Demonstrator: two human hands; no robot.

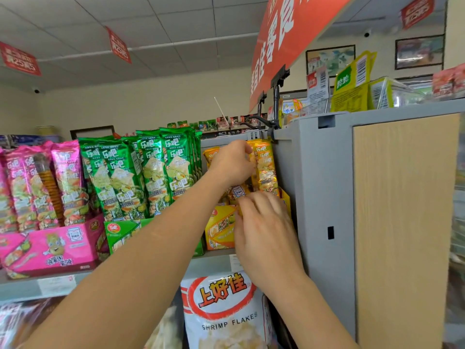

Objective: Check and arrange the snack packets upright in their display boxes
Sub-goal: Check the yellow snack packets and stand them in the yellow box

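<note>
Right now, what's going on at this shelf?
A person is tidying the yellow packets in the yellow box at the right end of the shelf. The left grip holds the packets near their tops; the right grip meets their lower ends, pinching or not I cannot tell. Green packets and pink packets stand in boxes alongside.

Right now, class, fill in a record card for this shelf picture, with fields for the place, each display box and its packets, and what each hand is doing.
Place: shop shelf
Left box: pink display box, pink packets standing
Middle box: green display box, green packets standing
Right box: yellow display box, yellow packets standing
Left hand: grips yellow packets near their tops
Right hand: fingertips at the packets' lower ends; grip unclear
Below: white Shrimp Flakes bag
</note>
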